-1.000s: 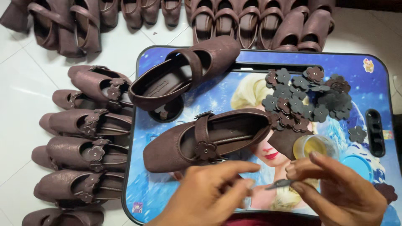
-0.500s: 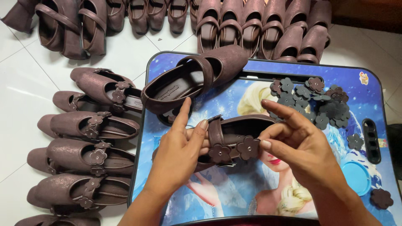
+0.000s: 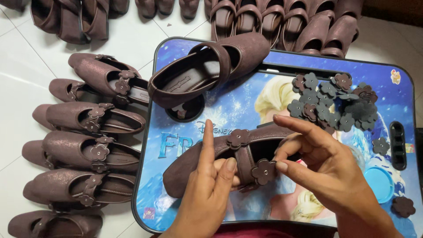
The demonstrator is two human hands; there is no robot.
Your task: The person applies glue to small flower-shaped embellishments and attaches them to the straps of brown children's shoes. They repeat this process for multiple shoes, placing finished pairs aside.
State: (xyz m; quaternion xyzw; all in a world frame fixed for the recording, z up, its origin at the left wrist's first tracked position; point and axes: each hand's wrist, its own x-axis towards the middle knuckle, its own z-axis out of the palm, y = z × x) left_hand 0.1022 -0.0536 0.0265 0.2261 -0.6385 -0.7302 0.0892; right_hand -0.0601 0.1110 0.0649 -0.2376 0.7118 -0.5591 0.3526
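Note:
A brown strap shoe (image 3: 194, 165) lies on a blue picture-printed lap tray (image 3: 220, 117). My left hand (image 3: 209, 185) grips the shoe's near side beside the strap, index finger raised. My right hand (image 3: 328, 169) presses a brown flower piece (image 3: 263, 171) against the strap with its thumb. A second flower piece (image 3: 238, 137) sits at the strap's far end. Another brown shoe (image 3: 207, 68) rests upside of the tray's far left corner.
A heap of loose flower pieces (image 3: 339, 103) lies at the tray's right back. Finished shoes with flowers (image 3: 88, 150) line the white floor on the left. More shoes (image 3: 286, 26) stand in a row along the back. One flower (image 3: 403, 206) lies at the tray's right front.
The view has shifted down. My right hand has set the flower lower on the strap, and my left hand has moved to the shoe's near side with its index finger lifted.

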